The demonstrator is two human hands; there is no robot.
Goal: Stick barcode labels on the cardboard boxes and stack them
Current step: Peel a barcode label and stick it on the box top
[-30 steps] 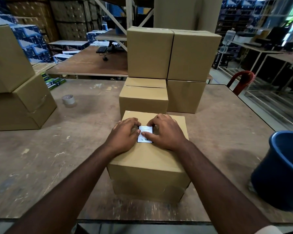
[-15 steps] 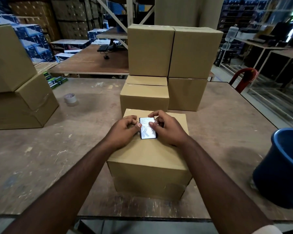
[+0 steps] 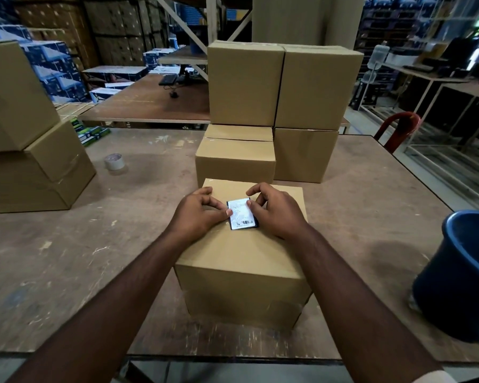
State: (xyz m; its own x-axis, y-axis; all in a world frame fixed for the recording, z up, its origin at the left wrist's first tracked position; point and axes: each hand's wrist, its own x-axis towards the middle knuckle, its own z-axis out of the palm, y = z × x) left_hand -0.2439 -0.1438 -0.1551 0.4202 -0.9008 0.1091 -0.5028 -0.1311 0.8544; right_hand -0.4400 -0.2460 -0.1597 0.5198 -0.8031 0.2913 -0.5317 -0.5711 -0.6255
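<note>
1. The left hand [image 3: 198,214] rested on top of the nearest cardboard box [image 3: 241,255], fingers curled, its thumb tip pinching the left edge of the barcode label [image 3: 242,214]; the right hand [image 3: 274,210] pinched the label's right edge between thumb and bent fingers, so both hands were closed on the label.
2. The label lay low over the far half of the box top, white face up with a dark border showing round it, apparently its backing; whether any adhesive had touched the cardboard, I could not tell.
3. The first risk, as I judged it: peeling from one corner with both thumbs close could curl the label on itself and stick it into a crease; uneven pull would cause that.
4. If pressed down from one side only, it might trap a wrinkle across the barcode lines or land skewed; hurry would cause both.
5. The box sat near the table [image 3: 67,258] front edge; a hard push while smoothing could slide it toward the person.
6. Beyond it stood the stack of cardboard boxes [image 3: 277,106], the upper two overhanging a lower box in front; adding this one carelessly could nudge them out of line.
7. The blue bucket [image 3: 459,275] at the right and the tape roll [image 3: 114,161] at the left lay well apart from the work.
</note>
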